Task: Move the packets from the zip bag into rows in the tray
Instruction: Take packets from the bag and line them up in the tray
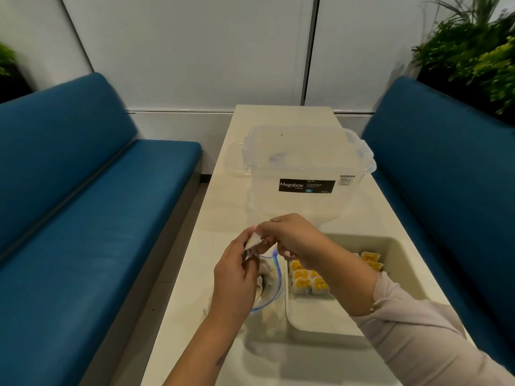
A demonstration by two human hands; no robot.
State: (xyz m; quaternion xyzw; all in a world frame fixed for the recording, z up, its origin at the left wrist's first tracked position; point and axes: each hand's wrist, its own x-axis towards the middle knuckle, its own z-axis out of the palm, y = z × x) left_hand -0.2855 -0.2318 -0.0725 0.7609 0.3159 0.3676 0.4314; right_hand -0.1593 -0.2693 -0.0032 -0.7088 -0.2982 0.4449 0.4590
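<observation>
Left hand (237,271) — lower centre of the frame, fingers curled round a pale packet (252,242), held above the zip bag.
Right hand (292,238) — centre, just right of the left hand, fingertips pinching the same packet at its upper edge; pale sleeve (418,330) runs to the lower right.
Zip bag (269,296) — clear with a blue zip line, lying on the table beneath the left hand, just left of the tray; more pale packets show dimly inside.
Tray (404,263) — white, lower right of centre, on the table; yellow-faced packets (303,278) lie in rows at its left end, with a few more (370,260) further right, partly hidden by the right forearm.
Storage box (306,168) — clear, lidded, black "Megabox" label, centre of the frame, beyond the hands.
Table (195,316) — long, white, between two blue benches (83,246).
Plants (473,51) — upper right.
</observation>
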